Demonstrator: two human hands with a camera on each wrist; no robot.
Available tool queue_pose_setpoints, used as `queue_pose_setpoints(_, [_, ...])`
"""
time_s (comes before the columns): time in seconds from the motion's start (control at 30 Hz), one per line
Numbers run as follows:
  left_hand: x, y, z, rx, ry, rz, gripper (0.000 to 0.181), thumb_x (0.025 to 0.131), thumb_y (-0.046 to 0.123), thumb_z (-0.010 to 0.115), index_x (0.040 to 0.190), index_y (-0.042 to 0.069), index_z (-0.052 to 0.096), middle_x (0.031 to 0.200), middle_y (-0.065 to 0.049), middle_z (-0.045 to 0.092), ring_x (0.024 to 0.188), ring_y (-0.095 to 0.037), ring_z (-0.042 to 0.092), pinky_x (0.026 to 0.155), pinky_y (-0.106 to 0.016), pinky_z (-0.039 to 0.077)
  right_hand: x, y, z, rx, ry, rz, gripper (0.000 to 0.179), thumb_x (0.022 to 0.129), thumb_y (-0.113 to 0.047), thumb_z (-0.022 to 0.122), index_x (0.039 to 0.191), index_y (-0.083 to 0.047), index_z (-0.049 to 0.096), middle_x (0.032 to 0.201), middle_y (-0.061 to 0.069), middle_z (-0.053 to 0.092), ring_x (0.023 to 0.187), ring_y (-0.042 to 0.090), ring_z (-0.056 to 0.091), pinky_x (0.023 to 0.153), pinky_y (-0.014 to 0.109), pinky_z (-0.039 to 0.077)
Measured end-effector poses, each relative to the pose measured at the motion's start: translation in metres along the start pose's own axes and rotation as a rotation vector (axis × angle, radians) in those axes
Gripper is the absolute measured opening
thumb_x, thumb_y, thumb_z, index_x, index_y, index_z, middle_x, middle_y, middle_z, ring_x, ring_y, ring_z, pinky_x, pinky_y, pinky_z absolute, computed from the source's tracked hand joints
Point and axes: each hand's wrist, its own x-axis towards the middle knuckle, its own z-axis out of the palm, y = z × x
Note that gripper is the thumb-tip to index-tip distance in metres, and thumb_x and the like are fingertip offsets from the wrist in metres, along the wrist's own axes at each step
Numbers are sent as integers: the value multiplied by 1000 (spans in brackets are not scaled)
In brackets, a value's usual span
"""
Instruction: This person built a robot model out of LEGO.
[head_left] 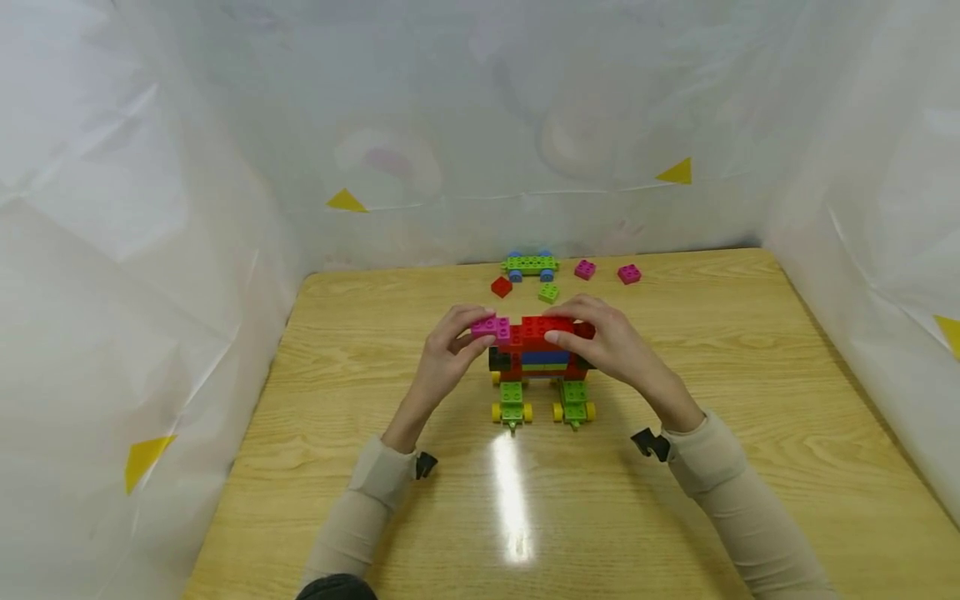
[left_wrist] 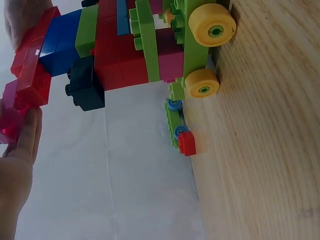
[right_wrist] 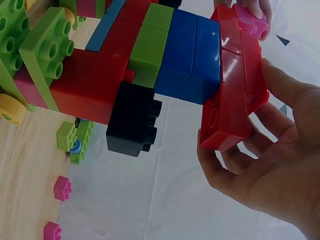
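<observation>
A tall toy-brick build stands on green wheeled bases [head_left: 512, 400] with yellow wheels. Its middle has stacked red, green and blue bricks [right_wrist: 182, 55], and a black brick [right_wrist: 131, 120] juts from the side. Across the top runs a layer of red bricks [head_left: 536, 330], overhanging the blue ones. My left hand [head_left: 444, 346] pinches a pink brick [head_left: 491, 327] at the left end of this layer, thumb in front and fingers behind. At the right end, my right hand [head_left: 615, 342] grips the red bricks between thumb and fingers; the fingertips reach around the far side in the right wrist view.
Behind the build, a green wheeled base [head_left: 531, 266] with blue wheels stands near the table's back edge. Around it lie a red brick [head_left: 502, 287], a green brick [head_left: 549, 292] and two pink bricks [head_left: 585, 269]. White sheeting [head_left: 480, 125] walls the wooden table [head_left: 360, 333] at the back and sides.
</observation>
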Motion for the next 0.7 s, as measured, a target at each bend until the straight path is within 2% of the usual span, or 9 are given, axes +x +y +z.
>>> queue_pose_setpoints(0.5, [1,-3,2,-1,13,46,31,88,-13,59,119,-12,57,117,-22,54,104,-19,58,88,-38,52,-1,1,0,17,6,4,34,91,-28,68,122,-12,66,120,7,60,112,27,53,93,50,43])
queue_pose_setpoints(0.7, [-3,-24,1,4,12,35,37,86,-16,58,123,-10,55,120,-21,52,107,-22,56,90,-36,51,-1,1,1,13,4,11,35,92,-30,67,122,-13,66,121,7,60,110,26,53,90,49,44])
